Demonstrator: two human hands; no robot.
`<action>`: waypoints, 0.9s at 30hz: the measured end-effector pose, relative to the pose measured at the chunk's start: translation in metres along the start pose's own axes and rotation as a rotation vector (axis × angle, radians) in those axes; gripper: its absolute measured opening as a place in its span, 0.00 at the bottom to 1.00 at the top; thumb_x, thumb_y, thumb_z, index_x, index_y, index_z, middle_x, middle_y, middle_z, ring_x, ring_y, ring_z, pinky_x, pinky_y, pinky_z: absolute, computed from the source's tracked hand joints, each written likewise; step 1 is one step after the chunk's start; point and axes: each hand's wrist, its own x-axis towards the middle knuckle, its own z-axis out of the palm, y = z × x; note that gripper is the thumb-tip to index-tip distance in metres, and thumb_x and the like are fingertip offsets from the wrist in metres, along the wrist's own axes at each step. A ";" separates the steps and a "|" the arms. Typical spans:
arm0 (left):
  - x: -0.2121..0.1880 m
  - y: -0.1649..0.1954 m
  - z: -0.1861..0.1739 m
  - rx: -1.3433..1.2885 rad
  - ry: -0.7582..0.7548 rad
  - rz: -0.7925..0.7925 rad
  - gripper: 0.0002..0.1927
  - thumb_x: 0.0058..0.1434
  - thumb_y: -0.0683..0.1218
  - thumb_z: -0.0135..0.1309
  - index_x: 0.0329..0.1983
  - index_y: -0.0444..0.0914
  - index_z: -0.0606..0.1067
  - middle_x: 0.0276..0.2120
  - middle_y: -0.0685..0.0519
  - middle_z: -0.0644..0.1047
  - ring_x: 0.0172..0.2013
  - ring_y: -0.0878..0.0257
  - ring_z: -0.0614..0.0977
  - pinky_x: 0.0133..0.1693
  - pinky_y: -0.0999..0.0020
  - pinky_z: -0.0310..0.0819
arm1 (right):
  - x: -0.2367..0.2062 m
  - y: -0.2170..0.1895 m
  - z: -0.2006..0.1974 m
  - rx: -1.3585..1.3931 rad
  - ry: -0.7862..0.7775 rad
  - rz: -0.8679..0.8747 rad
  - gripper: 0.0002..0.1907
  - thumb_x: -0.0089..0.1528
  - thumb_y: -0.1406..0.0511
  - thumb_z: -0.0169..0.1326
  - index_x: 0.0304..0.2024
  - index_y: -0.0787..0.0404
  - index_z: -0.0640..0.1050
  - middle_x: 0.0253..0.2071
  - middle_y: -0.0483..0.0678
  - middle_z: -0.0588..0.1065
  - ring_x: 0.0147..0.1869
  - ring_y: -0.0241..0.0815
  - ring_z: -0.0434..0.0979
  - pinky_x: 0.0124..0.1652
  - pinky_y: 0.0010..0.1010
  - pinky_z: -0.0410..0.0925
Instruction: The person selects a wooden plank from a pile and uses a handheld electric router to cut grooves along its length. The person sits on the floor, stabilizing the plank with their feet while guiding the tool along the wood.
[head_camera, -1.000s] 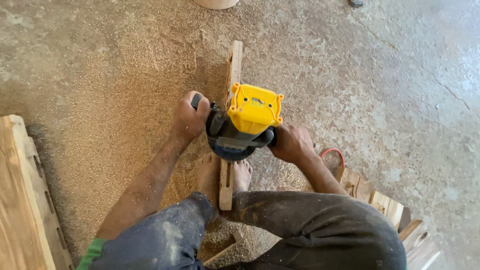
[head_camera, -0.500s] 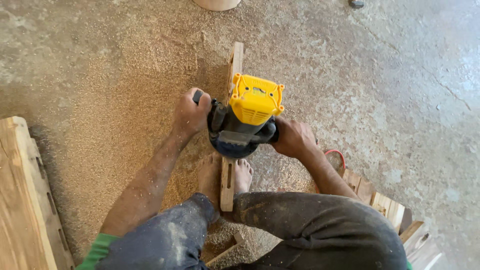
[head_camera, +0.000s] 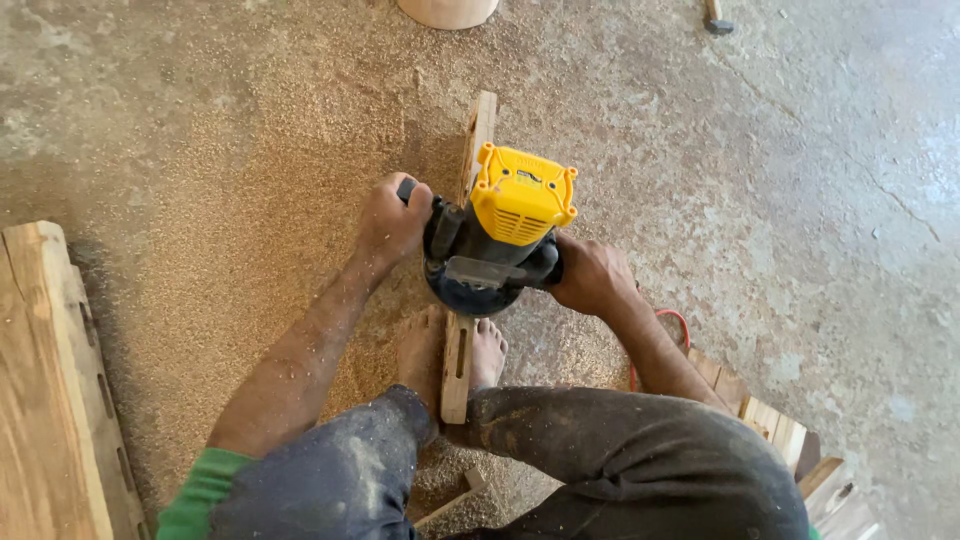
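A person crouched on a sawdust-strewn concrete floor (head_camera: 800, 200) grips a yellow-topped router (head_camera: 500, 235) with both bare hands, the tool sitting on a narrow wooden strip (head_camera: 470, 250) that runs away from the body along the floor. The left hand (head_camera: 393, 222) has its fingers clamped around the black side handle on the router's left; the right hand (head_camera: 590, 275) has its fingers wrapped tight on the opposite handle, just to the router's right. The router stands upright, its dark round base touching the strip about midway along it. The strip's far end pokes out beyond the router, while its near end, cut with a slot, lies between the person's two bare feet (head_camera: 450, 350), which press against it just below the router. Sawdust (head_camera: 250, 220) lies thick to the router's left and around the feet. A weathered wooden plank (head_camera: 45, 400) rests well to the left of the router at the frame's edge. Stacked wood offcuts (head_camera: 780, 435) sit to the lower right of the router, beside a loop of red cord (head_camera: 675, 325). Well beyond the router, a pale round object (head_camera: 447, 10) touches the top edge, and a hammer head (head_camera: 718, 22) lies to the upper right.
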 end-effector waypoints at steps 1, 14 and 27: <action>-0.002 0.000 0.000 0.004 0.013 0.030 0.17 0.64 0.52 0.49 0.34 0.33 0.75 0.24 0.47 0.77 0.25 0.55 0.79 0.30 0.58 0.74 | -0.001 0.000 0.003 -0.010 -0.007 0.013 0.17 0.59 0.52 0.59 0.41 0.55 0.77 0.24 0.52 0.79 0.27 0.53 0.80 0.31 0.46 0.72; 0.005 -0.005 0.003 0.010 0.022 -0.003 0.15 0.62 0.51 0.50 0.32 0.33 0.75 0.24 0.45 0.78 0.27 0.54 0.80 0.32 0.57 0.74 | 0.003 -0.001 -0.005 -0.016 -0.044 0.014 0.20 0.56 0.50 0.61 0.44 0.53 0.78 0.27 0.52 0.80 0.29 0.54 0.81 0.32 0.47 0.72; -0.005 -0.014 0.003 -0.050 -0.033 -0.047 0.17 0.64 0.52 0.47 0.35 0.32 0.74 0.25 0.47 0.76 0.24 0.56 0.76 0.26 0.55 0.74 | 0.004 0.000 0.003 -0.044 -0.125 0.034 0.15 0.61 0.52 0.55 0.42 0.53 0.77 0.27 0.51 0.79 0.28 0.53 0.82 0.30 0.46 0.73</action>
